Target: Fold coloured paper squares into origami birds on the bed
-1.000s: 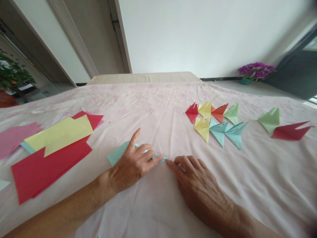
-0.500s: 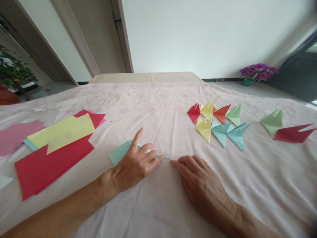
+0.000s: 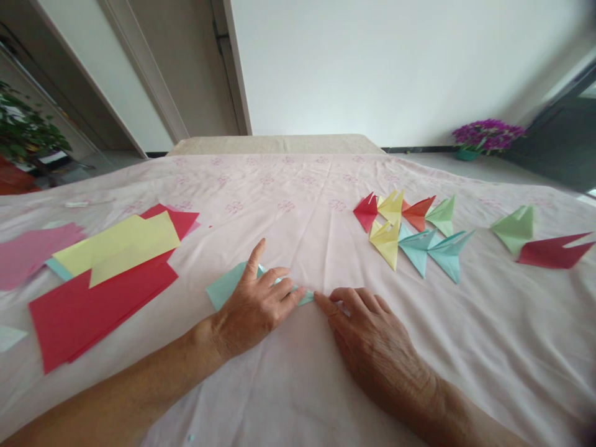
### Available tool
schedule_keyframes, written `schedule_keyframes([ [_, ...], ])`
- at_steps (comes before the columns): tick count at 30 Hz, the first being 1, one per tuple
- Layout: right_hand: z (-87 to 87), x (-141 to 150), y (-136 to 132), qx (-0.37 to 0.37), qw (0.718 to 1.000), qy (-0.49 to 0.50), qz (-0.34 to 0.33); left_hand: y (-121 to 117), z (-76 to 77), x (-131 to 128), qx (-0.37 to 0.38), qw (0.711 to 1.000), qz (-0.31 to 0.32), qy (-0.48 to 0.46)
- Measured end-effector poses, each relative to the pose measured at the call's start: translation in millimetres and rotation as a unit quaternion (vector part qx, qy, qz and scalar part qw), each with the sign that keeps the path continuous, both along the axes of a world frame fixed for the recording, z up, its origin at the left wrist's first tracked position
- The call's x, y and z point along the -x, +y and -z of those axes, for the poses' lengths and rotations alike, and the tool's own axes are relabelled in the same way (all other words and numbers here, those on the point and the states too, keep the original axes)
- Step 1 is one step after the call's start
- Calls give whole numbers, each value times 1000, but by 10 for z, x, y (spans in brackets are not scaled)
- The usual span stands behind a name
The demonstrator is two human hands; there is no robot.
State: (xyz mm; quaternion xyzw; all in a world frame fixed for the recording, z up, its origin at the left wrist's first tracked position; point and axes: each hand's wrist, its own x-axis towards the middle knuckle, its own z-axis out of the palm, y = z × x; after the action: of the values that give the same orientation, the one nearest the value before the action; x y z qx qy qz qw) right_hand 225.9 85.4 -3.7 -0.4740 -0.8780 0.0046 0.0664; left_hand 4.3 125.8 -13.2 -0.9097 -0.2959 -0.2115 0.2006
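Observation:
A light-blue folded paper lies on the cloth before me, with its narrow pointed end to the right. My left hand rests across it, fingers stretched and apart, thumb raised, pressing the sheet down. Part of the paper is hidden under that palm. At the pointed tip, my right hand has its index fingertip on the paper and its other fingers curled in; its thumb is mostly hidden.
To the left lie red sheets, yellow sheets and pink sheets. Several folded paper pieces stand in rows on the right, with a green one and a dark red one farther out. The pink cloth is wrinkled.
My right index finger has moved slightly left and up, onto the paper's pointed tip. The left hand stays nearly in place, its fingertips a little higher.

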Motion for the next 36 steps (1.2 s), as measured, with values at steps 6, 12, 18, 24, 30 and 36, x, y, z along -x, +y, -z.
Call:
schedule_keyframes([
  [6,5,5,1,-2,1000,4,3,29,29,-12,-14,999,-29,-27],
  [12,-42,25,7,9,1000,14,12,54,7,-22,-8,999,-38,-28],
  [18,-79,61,47,9,1000,-6,20,50,-12,-27,-6,999,-37,-36],
  [24,-69,84,57,-8,999,-28,12,128,-52,21,-7,999,-35,-13],
  [30,-48,77,54,-13,999,-30,21,266,-116,131,-16,998,-51,14],
  [36,-18,72,69,-14,999,-24,18,297,-54,184,-10,998,-69,5],
])
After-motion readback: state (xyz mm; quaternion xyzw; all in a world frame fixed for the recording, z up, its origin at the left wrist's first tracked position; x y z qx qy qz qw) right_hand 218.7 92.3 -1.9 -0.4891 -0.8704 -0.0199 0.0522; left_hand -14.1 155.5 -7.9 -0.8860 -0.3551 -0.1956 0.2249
